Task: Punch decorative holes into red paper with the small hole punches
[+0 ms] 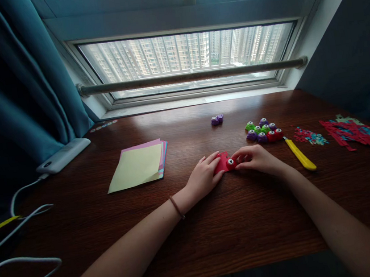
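A small piece of red paper [222,162] lies on the brown wooden table, its upper edge cut in an uneven outline. The fingers of my left hand [204,174] rest on its left side and press it down. A red craft punch with a white round top [230,163] sits at the paper's right edge. My right hand [257,158] grips this punch between thumb and fingers. Past my right hand stands a cluster of similar green, purple and red punches [261,132]. Two purple punches [217,120] stand farther back.
Stacked coloured paper [136,166] lies left. A yellow-handled knife [301,155], small paper bits [310,136] and red and green paper scraps [356,131] lie right. A white power bank [64,156] with a cable [34,258] is at far left, below a blue curtain [29,76].
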`<state>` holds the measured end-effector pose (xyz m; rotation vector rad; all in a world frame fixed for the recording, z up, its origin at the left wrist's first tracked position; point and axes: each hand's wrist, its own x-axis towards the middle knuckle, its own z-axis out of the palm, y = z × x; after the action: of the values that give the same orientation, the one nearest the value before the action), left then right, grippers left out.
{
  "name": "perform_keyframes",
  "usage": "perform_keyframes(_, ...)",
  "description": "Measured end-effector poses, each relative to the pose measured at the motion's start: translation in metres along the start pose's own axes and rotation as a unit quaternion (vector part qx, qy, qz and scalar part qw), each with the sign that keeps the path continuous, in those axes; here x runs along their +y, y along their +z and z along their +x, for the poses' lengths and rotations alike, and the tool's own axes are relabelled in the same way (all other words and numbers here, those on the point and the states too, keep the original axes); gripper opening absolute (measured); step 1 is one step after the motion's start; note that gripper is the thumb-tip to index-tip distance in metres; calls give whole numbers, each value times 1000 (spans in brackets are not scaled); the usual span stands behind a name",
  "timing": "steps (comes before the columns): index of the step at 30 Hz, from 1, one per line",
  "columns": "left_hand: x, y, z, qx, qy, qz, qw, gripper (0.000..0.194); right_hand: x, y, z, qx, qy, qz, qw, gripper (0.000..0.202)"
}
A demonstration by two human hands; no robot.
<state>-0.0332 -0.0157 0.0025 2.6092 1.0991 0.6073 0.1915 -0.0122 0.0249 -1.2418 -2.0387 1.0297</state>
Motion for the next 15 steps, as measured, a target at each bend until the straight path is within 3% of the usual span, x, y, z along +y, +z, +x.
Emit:
perform_keyframes(6,10,-8,-3,48,14,41,998,61,-2,-4,-1,53,37,41,997,42)
perform_keyframes(11,22,-15,-4,-20,100,60,993,70,0,-5,0,103,28,40,993,39)
perform_keyframes(15,24,-15,-3,-51,97,63,992,70,6,-6,0,133,30,34,990,39)
